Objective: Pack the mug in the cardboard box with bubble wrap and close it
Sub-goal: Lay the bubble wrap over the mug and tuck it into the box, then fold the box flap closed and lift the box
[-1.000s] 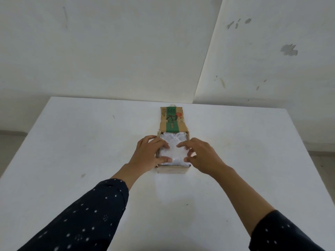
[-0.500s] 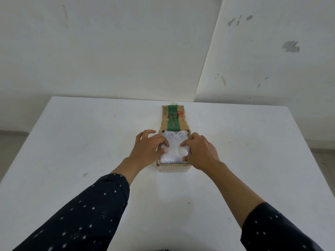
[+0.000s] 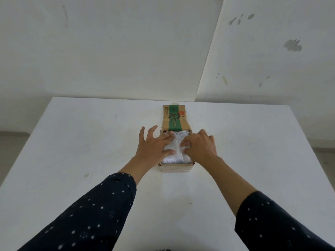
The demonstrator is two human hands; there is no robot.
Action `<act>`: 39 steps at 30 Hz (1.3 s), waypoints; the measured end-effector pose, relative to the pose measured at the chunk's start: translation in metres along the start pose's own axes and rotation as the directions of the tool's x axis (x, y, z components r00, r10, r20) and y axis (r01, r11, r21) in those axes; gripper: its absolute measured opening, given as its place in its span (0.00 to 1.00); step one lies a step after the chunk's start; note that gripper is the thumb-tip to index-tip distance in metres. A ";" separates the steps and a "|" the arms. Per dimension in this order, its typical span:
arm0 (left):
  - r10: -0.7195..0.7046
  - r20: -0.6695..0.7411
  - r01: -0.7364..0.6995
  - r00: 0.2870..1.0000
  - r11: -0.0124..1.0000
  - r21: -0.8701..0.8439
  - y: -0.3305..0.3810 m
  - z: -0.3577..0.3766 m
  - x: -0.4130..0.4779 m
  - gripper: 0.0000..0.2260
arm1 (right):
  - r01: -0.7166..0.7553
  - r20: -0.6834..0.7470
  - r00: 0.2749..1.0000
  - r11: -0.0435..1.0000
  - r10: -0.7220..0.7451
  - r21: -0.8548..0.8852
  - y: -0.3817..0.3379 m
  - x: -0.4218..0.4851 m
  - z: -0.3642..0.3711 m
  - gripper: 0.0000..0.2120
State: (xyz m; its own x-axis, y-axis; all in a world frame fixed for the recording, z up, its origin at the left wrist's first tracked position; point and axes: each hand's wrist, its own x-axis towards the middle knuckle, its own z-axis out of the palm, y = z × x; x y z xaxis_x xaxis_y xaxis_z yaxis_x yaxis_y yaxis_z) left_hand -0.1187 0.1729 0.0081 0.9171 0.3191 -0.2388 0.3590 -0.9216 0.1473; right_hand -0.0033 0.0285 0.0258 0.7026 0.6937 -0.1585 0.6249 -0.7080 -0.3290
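A small brown cardboard box [image 3: 176, 167] stands on the white table [image 3: 72, 160], its far flap [image 3: 175, 118] with a green printed band raised open. Clear bubble wrap [image 3: 176, 149] fills the box to the rim; the mug is hidden beneath it. My left hand [image 3: 154, 144] lies flat with fingers spread, thumb and forefinger pressing on the wrap's left side and the other fingers over the box's left wall. My right hand [image 3: 200, 146] presses its fingertips into the wrap from the right.
The table ends at a white wall corner [image 3: 199, 95] just behind the box. Small marks dot the tabletop [image 3: 86, 175] at left. Floor shows past both side edges.
Both hands slid slightly toward the far end of the box while pressing the wrap. My left fingers have spread wider, out over the box's left edge.
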 end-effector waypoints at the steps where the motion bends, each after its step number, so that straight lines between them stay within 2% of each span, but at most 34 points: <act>1: -0.013 0.007 0.013 1.000 1.000 0.015 0.002 0.000 0.001 0.29 | 0.019 -0.028 0.999 0.999 -0.018 0.035 -0.002 0.003 -0.002 0.12; 3: -0.030 -0.001 0.030 1.000 0.999 0.037 0.004 0.000 0.004 0.29 | 0.064 -0.092 0.994 0.993 -0.055 0.095 -0.006 0.007 -0.002 0.16; 5: -0.038 -0.025 0.038 0.999 0.999 -0.006 0.005 0.001 0.004 0.29 | 0.088 -0.054 0.995 0.996 -0.087 0.016 -0.007 0.005 0.004 0.24; 7: -0.008 -0.083 0.000 0.997 0.995 -0.097 0.004 0.005 0.003 0.27 | 0.094 -0.040 0.994 0.992 -0.098 -0.085 -0.005 0.000 0.014 0.26; 10: 0.047 -0.254 -0.118 0.966 0.956 -0.268 -0.004 0.011 0.002 0.20 | 0.099 -0.050 0.993 0.986 -0.107 -0.132 -0.002 -0.002 0.022 0.23; 12: 0.012 -0.395 -0.143 0.918 0.942 -0.303 -0.009 0.014 0.002 0.17 | 0.103 -0.026 0.994 0.985 -0.108 -0.136 -0.002 0.000 0.023 0.22; 13: -0.037 -0.417 -0.109 0.908 0.941 -0.320 -0.009 0.013 0.004 0.19 | 0.103 -0.011 0.994 0.985 -0.105 -0.139 -0.001 0.001 0.021 0.22; 14: -0.109 -0.373 -0.038 0.921 0.929 -0.367 -0.010 0.012 0.007 0.24 | 0.108 -0.007 0.994 0.984 -0.110 -0.138 -0.001 0.002 0.020 0.23; 15: -0.196 -0.272 0.062 0.942 0.899 -0.433 -0.009 0.009 0.010 0.31 | 0.122 -0.017 0.992 0.985 -0.125 -0.125 0.000 0.002 0.019 0.23; 17: -0.317 0.008 0.266 0.948 0.780 -0.567 -0.009 0.004 0.018 0.40 | 0.172 -0.081 0.981 0.983 -0.177 -0.069 0.004 -0.001 0.018 0.23; 19: -0.290 0.211 0.350 0.934 0.606 -0.714 -0.009 -0.001 0.026 0.40 | 0.220 -0.176 0.959 0.974 -0.224 -0.043 0.011 -0.010 0.022 0.19; 21: -0.215 0.256 0.330 0.942 0.459 -0.825 -0.009 -0.005 0.031 0.35 | 0.209 -0.252 0.942 0.976 -0.220 -0.070 0.016 -0.020 0.030 0.16; 23: -0.202 0.261 0.313 0.944 0.297 -0.902 -0.007 -0.009 0.035 0.31 | 0.186 -0.259 0.943 0.976 -0.209 -0.109 0.016 -0.025 0.035 0.14; 25: -0.231 0.288 0.305 0.929 0.041 -0.952 -0.005 -0.017 0.040 0.25 | 0.182 -0.191 0.961 0.977 -0.201 -0.112 0.015 -0.023 0.035 0.14; 26: -0.251 0.305 0.295 0.919 -0.077 -0.952 -0.004 -0.022 0.043 0.19 | 0.178 -0.141 0.972 0.981 -0.187 -0.076 0.014 -0.020 0.033 0.14; 27: -0.281 0.318 0.290 0.905 -0.135 -0.947 -0.003 -0.026 0.046 0.12 | 0.164 -0.089 0.982 0.986 -0.165 -0.009 0.015 -0.017 0.030 0.15; 28: -0.317 0.329 0.293 0.889 -0.158 -0.943 -0.001 -0.029 0.049 0.06 | 0.136 -0.053 0.990 0.985 -0.131 0.103 0.014 -0.015 0.025 0.14; 29: -0.354 0.331 0.290 0.875 -0.164 -0.943 0.000 -0.030 0.052 0.06 | 0.082 -0.047 0.996 0.962 -0.072 0.259 0.012 -0.013 0.018 0.12; 30: -0.393 0.332 0.285 0.857 -0.175 -0.942 0.000 -0.030 0.055 0.08 | 0.014 -0.081 0.996 0.896 0.024 0.444 0.009 -0.012 0.008 0.09; 31: -0.436 0.336 0.282 0.835 -0.186 -0.941 0.000 -0.029 0.058 0.10 | -0.058 -0.117 0.979 0.783 0.166 0.619 0.005 -0.009 -0.001 0.07; 33: -0.503 0.358 0.270 0.787 -0.242 -0.932 0.002 -0.030 0.062 0.13 | -0.160 -0.047 0.913 0.463 0.405 0.872 -0.001 0.000 -0.018 0.09; 34: -0.523 0.370 0.266 0.768 -0.266 -0.927 0.003 -0.031 0.062 0.13 | -0.180 0.038 0.902 0.293 0.431 0.939 -0.003 0.006 -0.023 0.13; 36: -0.551 0.371 0.279 0.747 -0.247 -0.928 0.002 -0.033 0.062 0.10 | -0.219 0.206 0.904 -0.007 0.374 0.976 -0.004 0.018 -0.035 0.18; 37: -0.561 0.366 0.290 0.742 -0.224 -0.931 0.002 -0.033 0.061 0.08 | -0.251 0.271 0.901 -0.104 0.340 0.963 -0.005 0.023 -0.040 0.19; 39: -0.555 0.351 0.295 0.754 -0.192 -0.936 0.000 -0.036 0.059 0.06 | -0.304 0.342 0.888 -0.166 0.307 0.938 -0.009 0.029 -0.050 0.15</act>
State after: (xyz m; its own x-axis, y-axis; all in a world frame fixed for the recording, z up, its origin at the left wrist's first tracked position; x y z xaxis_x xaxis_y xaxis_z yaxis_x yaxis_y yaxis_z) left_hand -0.0580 0.1996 0.0285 0.4319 0.6745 -0.5988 0.3633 0.4775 0.8000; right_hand 0.0283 0.0485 0.0713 0.6994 0.4435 -0.5605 -0.6368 0.0304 -0.7705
